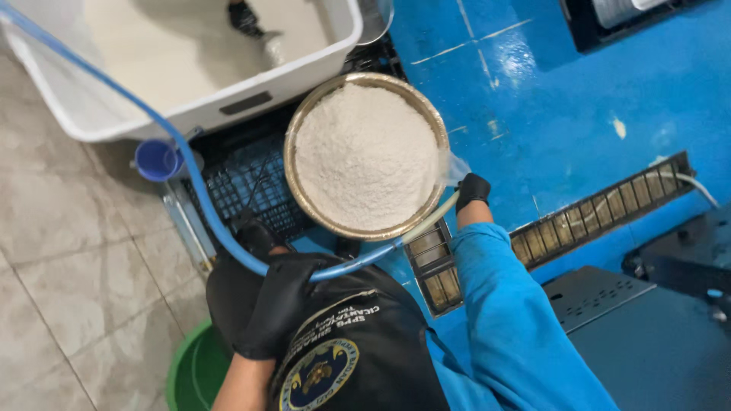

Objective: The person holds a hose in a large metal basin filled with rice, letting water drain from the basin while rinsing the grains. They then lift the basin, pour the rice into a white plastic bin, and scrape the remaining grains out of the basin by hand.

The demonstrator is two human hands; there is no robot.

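A round metal bowl heaped with white grains sits on a black plastic crate. My left hand, in a black glove, is closed around a blue hose that runs from the upper left down to my body. The hose bends right and turns pale near the bowl's lower right rim. There my right hand, also in a black glove with a blue sleeve, is closed at the rim where the pale hose end arrives. A bit of clear plastic sticks up beside it.
A white tub of milky water stands at the upper left. A blue cup is beside the crate and a green bucket sits low left. A drain grate crosses the blue floor, with black crates at right.
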